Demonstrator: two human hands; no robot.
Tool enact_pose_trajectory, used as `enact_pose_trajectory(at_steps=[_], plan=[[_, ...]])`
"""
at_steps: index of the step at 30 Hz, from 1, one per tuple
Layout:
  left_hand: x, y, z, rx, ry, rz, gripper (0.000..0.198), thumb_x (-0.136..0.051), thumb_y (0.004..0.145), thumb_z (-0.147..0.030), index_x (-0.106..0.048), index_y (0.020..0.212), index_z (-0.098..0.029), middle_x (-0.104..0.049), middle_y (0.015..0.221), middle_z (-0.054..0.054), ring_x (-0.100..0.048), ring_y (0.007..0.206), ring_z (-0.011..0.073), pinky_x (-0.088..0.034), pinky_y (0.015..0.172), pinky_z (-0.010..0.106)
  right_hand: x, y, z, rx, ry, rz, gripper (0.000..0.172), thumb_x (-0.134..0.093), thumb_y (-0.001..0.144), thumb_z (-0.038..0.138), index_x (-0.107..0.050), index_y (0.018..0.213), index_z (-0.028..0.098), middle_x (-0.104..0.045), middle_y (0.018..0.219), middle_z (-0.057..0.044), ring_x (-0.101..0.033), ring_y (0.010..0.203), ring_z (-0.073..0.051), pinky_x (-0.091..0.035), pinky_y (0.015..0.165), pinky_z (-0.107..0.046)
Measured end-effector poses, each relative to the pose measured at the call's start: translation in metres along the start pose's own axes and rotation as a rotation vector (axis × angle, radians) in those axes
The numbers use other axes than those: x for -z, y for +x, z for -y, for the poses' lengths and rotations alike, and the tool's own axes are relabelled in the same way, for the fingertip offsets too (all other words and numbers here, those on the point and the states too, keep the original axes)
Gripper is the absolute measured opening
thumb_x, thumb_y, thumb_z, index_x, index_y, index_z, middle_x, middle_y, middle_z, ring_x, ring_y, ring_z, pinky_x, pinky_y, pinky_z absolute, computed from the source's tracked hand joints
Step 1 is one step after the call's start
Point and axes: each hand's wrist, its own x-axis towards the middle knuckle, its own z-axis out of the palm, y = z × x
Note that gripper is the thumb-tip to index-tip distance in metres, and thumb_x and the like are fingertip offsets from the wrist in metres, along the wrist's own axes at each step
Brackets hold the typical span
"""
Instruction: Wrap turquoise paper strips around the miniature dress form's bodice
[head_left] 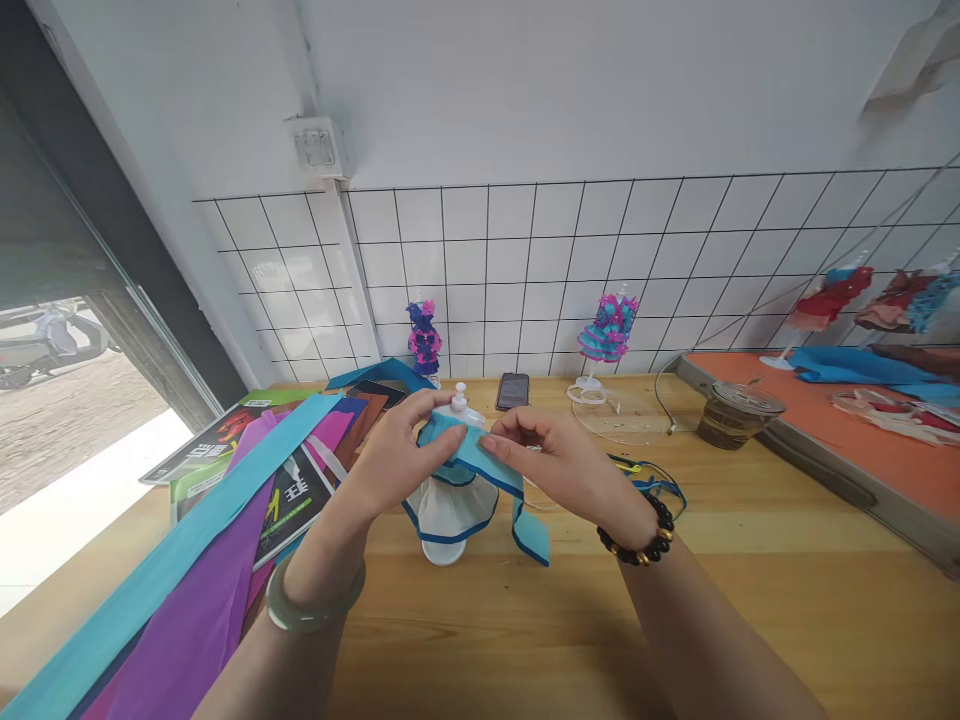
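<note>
A small white dress-form mannequin (450, 505) with a blue-edged white skirt stands on the wooden table (525, 620) in front of me. My left hand (397, 455) pinches a strip of blue crepe paper (487, 465) against the form's upper body. From the other side my right hand (551, 455) pinches the same strip, whose loose end hangs down to the right of the skirt. Both hands are closed on the paper. A pale green bangle sits on my left wrist, a dark bead bracelet on my right.
Long blue and purple paper strips (187, 590) and booklets (289, 500) lie at the left. Two finished paper dresses (424, 340) (609, 330) stand by the tiled wall, with a phone (513, 390) between them. A lidded cup (736, 413) and an orange board (862, 440) are at the right.
</note>
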Motion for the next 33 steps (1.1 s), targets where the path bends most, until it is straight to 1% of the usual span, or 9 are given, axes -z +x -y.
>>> enact_pose_trajectory(at_steps=[5,8,11,15,18,21,27,31,33], plan=[[0.002,0.0,0.002,0.009,-0.084,0.048,0.035,-0.061,0.08,-0.033,-0.061,0.113,-0.023,-0.065,0.116,0.006,-0.058,0.11,0.024,-0.046,0.094,0.036,0.001,-0.003,0.003,-0.049,0.079,0.046,0.024,-0.055,0.085,0.04,-0.063,0.083,0.018,-0.056,0.069,0.001,-0.046,0.058,-0.009,-0.035,0.05,-0.021],[0.002,-0.001,0.001,0.016,-0.098,0.056,0.037,-0.063,0.078,-0.033,-0.061,0.114,-0.022,-0.065,0.117,0.006,-0.057,0.112,0.0243,-0.046,0.095,0.036,0.001,-0.004,0.005,-0.057,0.059,0.044,0.024,-0.055,0.085,0.04,-0.064,0.082,0.018,-0.057,0.07,0.001,-0.046,0.059,-0.009,-0.036,0.051,-0.022],[0.001,-0.003,0.0,0.022,-0.081,0.057,0.037,-0.061,0.08,-0.031,-0.06,0.115,-0.021,-0.064,0.117,0.006,-0.058,0.111,0.0239,-0.046,0.096,0.037,0.001,-0.005,0.007,-0.036,0.014,0.023,0.022,-0.057,0.084,0.039,-0.065,0.081,0.018,-0.057,0.069,0.002,-0.044,0.058,-0.009,-0.034,0.051,-0.022],[0.0,-0.004,-0.001,0.021,-0.016,0.051,0.036,-0.06,0.081,-0.032,-0.058,0.116,-0.023,-0.064,0.116,0.006,-0.057,0.113,0.0244,-0.046,0.097,0.038,0.003,-0.007,0.009,-0.027,-0.015,0.021,0.023,-0.057,0.084,0.039,-0.066,0.081,0.018,-0.052,0.065,0.003,-0.039,0.055,-0.008,-0.031,0.048,-0.022],[0.0,-0.005,-0.001,0.023,0.016,0.047,0.037,-0.06,0.081,-0.034,-0.058,0.117,-0.023,-0.063,0.118,0.006,-0.056,0.114,0.0245,-0.045,0.097,0.038,0.004,-0.009,0.01,-0.026,0.013,0.046,0.024,-0.055,0.085,0.038,-0.067,0.086,0.017,-0.049,0.063,0.003,-0.036,0.054,-0.008,-0.029,0.047,-0.021],[0.0,-0.005,-0.001,0.017,0.031,0.049,0.038,-0.06,0.081,-0.035,-0.058,0.117,-0.023,-0.063,0.119,0.005,-0.056,0.114,0.024,-0.045,0.097,0.037,0.003,-0.009,0.011,0.0,0.055,0.06,0.022,-0.053,0.087,0.035,-0.067,0.086,0.017,-0.048,0.062,0.004,-0.034,0.053,-0.007,-0.028,0.046,-0.021],[0.0,-0.005,-0.003,0.009,0.055,0.033,0.038,-0.059,0.081,-0.034,-0.058,0.118,-0.023,-0.063,0.117,0.004,-0.056,0.114,0.0235,-0.045,0.097,0.036,0.001,-0.008,0.01,0.016,0.12,0.063,0.02,-0.054,0.086,0.032,-0.069,0.083,0.017,-0.055,0.067,0.002,-0.038,0.054,-0.007,-0.031,0.047,-0.021],[0.001,-0.005,-0.003,0.009,0.064,0.044,0.041,-0.059,0.081,-0.034,-0.057,0.12,-0.023,-0.063,0.117,0.005,-0.056,0.114,0.0237,-0.045,0.097,0.036,-0.001,-0.007,0.011,-0.043,0.132,0.004,0.017,-0.06,0.081,0.031,-0.069,0.083,0.017,-0.057,0.065,0.002,-0.042,0.054,-0.007,-0.033,0.047,-0.021],[0.0,-0.005,-0.004,0.011,0.06,0.048,0.042,-0.059,0.081,-0.034,-0.057,0.121,-0.023,-0.062,0.117,0.006,-0.055,0.114,0.0239,-0.044,0.097,0.036,-0.001,-0.006,0.012,-0.082,0.132,-0.033,0.015,-0.063,0.078,0.031,-0.067,0.08,0.017,-0.056,0.062,0.002,-0.042,0.053,-0.007,-0.033,0.046,-0.021]])
